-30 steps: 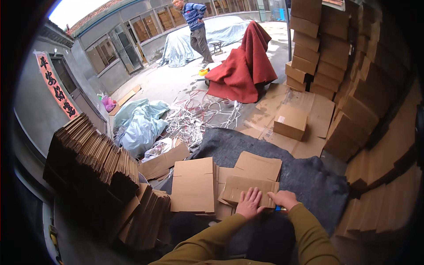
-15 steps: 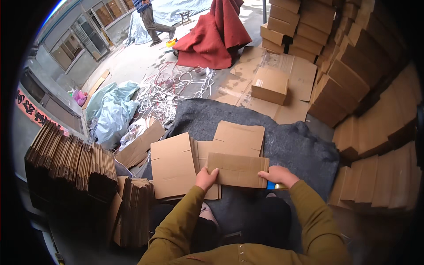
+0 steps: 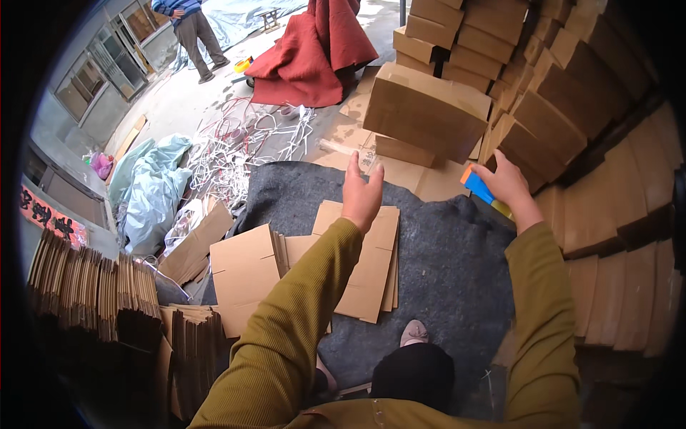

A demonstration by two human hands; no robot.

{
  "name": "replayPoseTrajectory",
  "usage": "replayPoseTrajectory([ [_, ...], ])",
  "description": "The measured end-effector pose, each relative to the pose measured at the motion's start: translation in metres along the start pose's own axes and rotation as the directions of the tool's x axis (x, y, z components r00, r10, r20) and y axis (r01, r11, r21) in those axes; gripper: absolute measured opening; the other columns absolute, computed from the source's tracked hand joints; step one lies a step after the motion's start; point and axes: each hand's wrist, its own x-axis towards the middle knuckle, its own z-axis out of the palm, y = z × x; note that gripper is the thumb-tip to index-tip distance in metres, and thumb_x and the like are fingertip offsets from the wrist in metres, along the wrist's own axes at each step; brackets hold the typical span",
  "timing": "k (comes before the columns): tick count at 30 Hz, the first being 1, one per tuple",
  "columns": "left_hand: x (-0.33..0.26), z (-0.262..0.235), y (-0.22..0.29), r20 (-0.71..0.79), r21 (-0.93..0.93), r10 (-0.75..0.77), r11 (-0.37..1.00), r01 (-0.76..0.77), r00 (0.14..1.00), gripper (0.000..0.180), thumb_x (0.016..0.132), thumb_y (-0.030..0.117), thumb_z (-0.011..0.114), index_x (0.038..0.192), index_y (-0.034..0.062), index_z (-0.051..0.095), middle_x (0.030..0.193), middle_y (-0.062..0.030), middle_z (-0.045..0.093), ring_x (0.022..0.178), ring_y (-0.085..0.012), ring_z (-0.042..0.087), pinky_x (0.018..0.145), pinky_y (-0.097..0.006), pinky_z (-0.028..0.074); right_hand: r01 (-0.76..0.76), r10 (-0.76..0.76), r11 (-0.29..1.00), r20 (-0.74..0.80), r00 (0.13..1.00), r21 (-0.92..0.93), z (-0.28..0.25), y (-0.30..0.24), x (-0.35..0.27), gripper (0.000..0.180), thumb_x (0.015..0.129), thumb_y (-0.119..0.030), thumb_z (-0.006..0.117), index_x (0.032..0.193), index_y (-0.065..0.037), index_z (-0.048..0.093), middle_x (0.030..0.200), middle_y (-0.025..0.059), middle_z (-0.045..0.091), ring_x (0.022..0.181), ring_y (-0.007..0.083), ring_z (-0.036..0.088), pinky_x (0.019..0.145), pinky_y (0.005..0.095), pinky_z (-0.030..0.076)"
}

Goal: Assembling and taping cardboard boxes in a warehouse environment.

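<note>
A closed brown carton (image 3: pixel 429 111) is beyond both of my hands, apart from them and tilted. It overlaps another small carton (image 3: pixel 404 150) behind it; whether the two touch I cannot tell. My left hand (image 3: pixel 363 191) reaches forward with thumb and fingers apart, holding nothing. In my right hand (image 3: pixel 509 187) is a blue handheld tool (image 3: pixel 477 186) with an orange end and a yellow part under the palm; its exact kind is unclear. Below my left forearm lie flat, slotted cardboard sheets (image 3: pixel 368 279) and another small pile of flat cardboard (image 3: pixel 245 275).
Bundled flat cardboard (image 3: pixel 93 279) stands at left. Stacked cartons (image 3: pixel 564 121) line the right side. A dark grey mat (image 3: pixel 450 264) covers the ground before me. Farther off are tangled white straps (image 3: pixel 236 143), pale plastic sheeting (image 3: pixel 150 189), a red cloth (image 3: pixel 307 64) and a standing person (image 3: pixel 193 32).
The carton that was between my hands has left them and is farther forward. Both arms have stretched forward, and my left hand has opened. The distant person has stopped striding.
</note>
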Motion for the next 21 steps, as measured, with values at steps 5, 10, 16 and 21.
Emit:
replayPoseTrajectory([
  [5,-0.107,-0.03,-0.071,0.403,0.184,-0.182,0.976,0.116,0.897,0.056,0.094,0.028,0.064,0.138,-0.0009,0.048,0.141,-0.0247,0.049,0.135,-0.0351,0.045,0.112,-0.041,0.036,-0.068,0.061,0.996,0.12,0.991,0.055,0.06,0.037,-0.037,0.068,0.086,-0.049,0.065,0.137,-0.006,0.053,0.13,0.0205,0.061,0.123,0.0345,0.057,0.1,0.0427,0.045],
  [10,-0.181,-0.131,-0.253,0.063,0.328,-0.656,0.726,0.605,0.752,0.061,0.094,0.029,0.063,0.142,-0.0037,0.043,0.142,-0.024,0.049,0.132,-0.0341,0.048,0.106,-0.041,0.042,-0.271,0.076,0.748,0.328,0.942,0.605,0.145,0.047,-0.116,0.055,0.088,-0.031,0.071,0.126,0.006,0.059,0.109,0.0182,0.068,0.096,0.0203,0.066,0.085,0.0316,0.052],
  [16,-0.2,-0.2,-0.311,-0.416,0.275,-0.709,0.499,0.822,0.569,0.047,0.084,0.028,0.068,0.121,0.0001,0.062,0.12,-0.0264,0.063,0.116,-0.0385,0.06,0.099,-0.043,0.048,-0.415,0.003,0.336,0.44,0.898,0.845,0.072,-0.029,-0.197,0.056,0.092,-0.022,0.067,0.135,0.008,0.048,0.118,0.0151,0.064,0.103,0.017,0.063,0.091,0.0284,0.051],
  [21,-0.191,-0.177,-0.291,-0.445,0.467,-0.643,0.428,0.774,0.624,0.058,0.085,0.033,0.071,0.131,0.0029,0.052,0.129,-0.0233,0.056,0.119,-0.0392,0.056,0.098,-0.047,0.047,-0.215,-0.136,0.387,0.286,0.948,0.897,0.013,-0.071,-0.241,0.056,0.094,-0.026,0.063,0.135,0.008,0.046,0.123,0.0166,0.062,0.108,0.0213,0.063,0.095,0.033,0.051],
])
